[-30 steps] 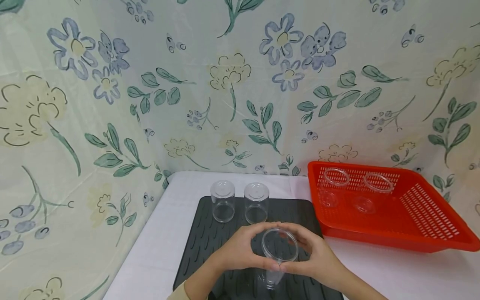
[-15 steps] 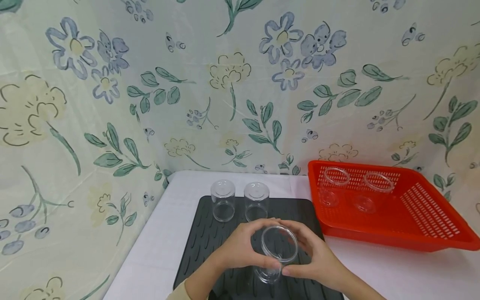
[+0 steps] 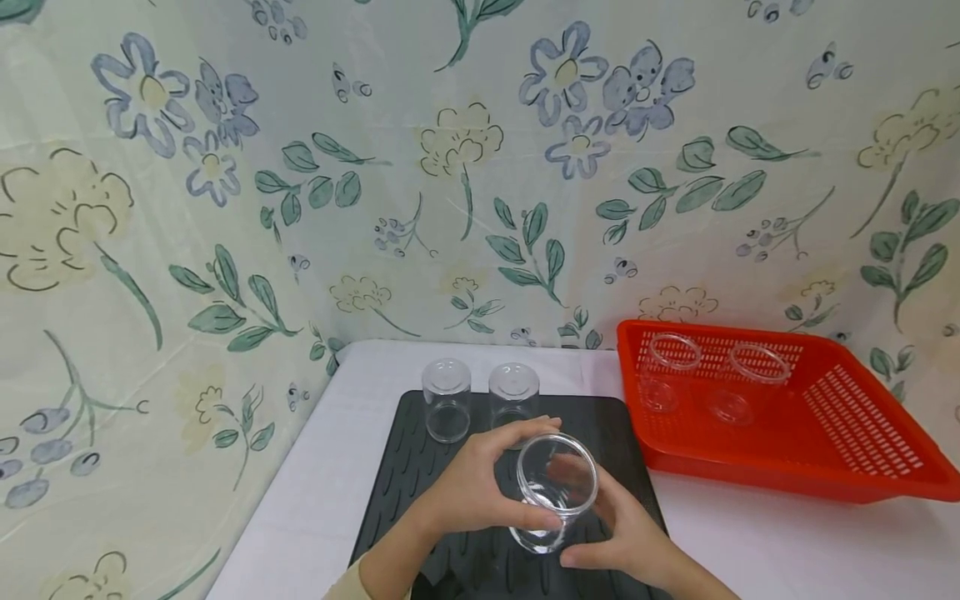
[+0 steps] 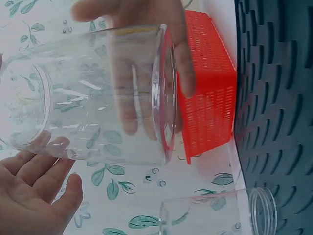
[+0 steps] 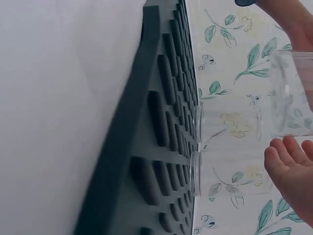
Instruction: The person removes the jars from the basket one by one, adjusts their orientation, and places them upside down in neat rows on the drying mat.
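Note:
A clear cup (image 3: 557, 475) is held just above the dark mat, one round end facing up toward the head camera and slightly tilted. My left hand (image 3: 480, 492) grips its side, thumb in front and fingers behind. My right hand (image 3: 626, 533) is on the cup's other side, thumb apart from the wall and fingers loosely spread. Through the cup (image 4: 98, 98) in the left wrist view, the right hand's fingers show behind the wall; whether they touch it, I cannot tell. In the right wrist view, my right hand (image 5: 293, 178) lies beneath the cup's edge.
On the dark ridged mat (image 3: 405, 492), two clear cups stand upside down, the left cup (image 3: 447, 400) and the right cup (image 3: 513, 387). A red basket (image 3: 750, 475) at the right holds two more clear cups. White cloth covers the table; floral fabric hangs behind.
Both hands had been around the cup; the right hand has since loosened and drawn down and away from it. The cup has risen slightly and turned in the left hand.

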The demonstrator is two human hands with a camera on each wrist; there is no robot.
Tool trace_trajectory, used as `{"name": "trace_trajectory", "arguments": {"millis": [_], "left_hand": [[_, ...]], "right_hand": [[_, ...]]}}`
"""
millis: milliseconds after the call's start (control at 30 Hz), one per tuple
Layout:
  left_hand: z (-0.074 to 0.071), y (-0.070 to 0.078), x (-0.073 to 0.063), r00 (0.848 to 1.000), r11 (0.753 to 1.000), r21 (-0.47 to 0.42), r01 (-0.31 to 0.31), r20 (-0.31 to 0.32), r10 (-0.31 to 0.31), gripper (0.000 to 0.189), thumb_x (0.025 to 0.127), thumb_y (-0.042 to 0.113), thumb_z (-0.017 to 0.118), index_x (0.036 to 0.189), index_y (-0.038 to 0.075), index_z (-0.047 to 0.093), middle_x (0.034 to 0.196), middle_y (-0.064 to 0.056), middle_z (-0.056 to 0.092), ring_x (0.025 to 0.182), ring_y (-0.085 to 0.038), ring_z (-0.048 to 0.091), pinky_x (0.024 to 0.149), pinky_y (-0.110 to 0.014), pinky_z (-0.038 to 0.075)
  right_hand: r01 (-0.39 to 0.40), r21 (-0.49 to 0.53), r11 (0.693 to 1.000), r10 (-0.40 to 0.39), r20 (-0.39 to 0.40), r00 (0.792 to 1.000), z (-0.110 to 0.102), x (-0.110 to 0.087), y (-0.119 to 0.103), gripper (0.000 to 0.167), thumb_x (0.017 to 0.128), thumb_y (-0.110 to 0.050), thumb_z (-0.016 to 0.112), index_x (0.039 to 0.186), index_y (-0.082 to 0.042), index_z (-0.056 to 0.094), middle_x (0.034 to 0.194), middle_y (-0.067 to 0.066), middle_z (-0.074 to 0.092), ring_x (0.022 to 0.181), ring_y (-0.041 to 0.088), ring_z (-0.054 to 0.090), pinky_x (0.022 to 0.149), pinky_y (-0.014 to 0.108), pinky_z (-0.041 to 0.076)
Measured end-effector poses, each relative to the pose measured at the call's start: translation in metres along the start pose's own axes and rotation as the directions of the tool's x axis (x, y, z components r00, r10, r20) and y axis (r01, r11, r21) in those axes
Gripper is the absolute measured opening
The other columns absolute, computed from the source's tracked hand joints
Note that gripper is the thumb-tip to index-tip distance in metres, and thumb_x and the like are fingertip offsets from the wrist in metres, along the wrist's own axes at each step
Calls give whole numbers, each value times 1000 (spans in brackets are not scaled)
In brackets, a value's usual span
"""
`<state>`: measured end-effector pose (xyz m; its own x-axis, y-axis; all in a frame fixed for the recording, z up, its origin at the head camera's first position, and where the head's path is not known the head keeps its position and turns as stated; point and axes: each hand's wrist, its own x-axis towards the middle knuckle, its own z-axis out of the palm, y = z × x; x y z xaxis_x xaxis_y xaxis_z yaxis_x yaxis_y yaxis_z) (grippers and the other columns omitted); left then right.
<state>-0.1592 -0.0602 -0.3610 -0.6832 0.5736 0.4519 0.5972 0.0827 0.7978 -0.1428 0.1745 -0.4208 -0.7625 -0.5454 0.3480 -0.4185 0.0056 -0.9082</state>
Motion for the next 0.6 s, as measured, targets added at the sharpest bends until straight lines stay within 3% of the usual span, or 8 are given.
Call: {"name": "trace_trajectory", "arguments": {"millis": [100,233,300,600], "left_hand": [[0,3,1,999,999,20,-35,-3,36,78,70,14,87,140,21,52,145,8,49,136,-16,41,105,-48,38],[0,6,3,998,998,32,-58,-5,58,77,70,14,86,140,20,52,145,8,49,136,-16,42,107,-49,36],[0,7,4,998,997,30,-68,-6,68,77,70,13,86,140,20,52,145,7,49,136,-16,42,107,-49,36],[1,6,5,996,996,-28,-85,-7,85,73,72,10,84,138,16,54,142,4,53,129,-17,50,106,-45,38]], "right_hand": [[-51,26,998,51,23,998,4,-2,3,79,81,-10,77,147,-6,34,144,27,42,130,15,48,100,32,45],[-106,40,994,104,44,994,8,-4,7,82,82,-13,77,149,-7,30,147,27,38,131,13,46,101,55,41],[-134,55,989,132,44,990,10,-5,10,82,82,-13,78,149,-8,30,148,25,38,130,10,45,100,60,39],[-114,151,982,107,54,993,17,-5,18,75,84,-9,75,145,-3,32,143,21,45,125,14,50,96,32,48]]}}
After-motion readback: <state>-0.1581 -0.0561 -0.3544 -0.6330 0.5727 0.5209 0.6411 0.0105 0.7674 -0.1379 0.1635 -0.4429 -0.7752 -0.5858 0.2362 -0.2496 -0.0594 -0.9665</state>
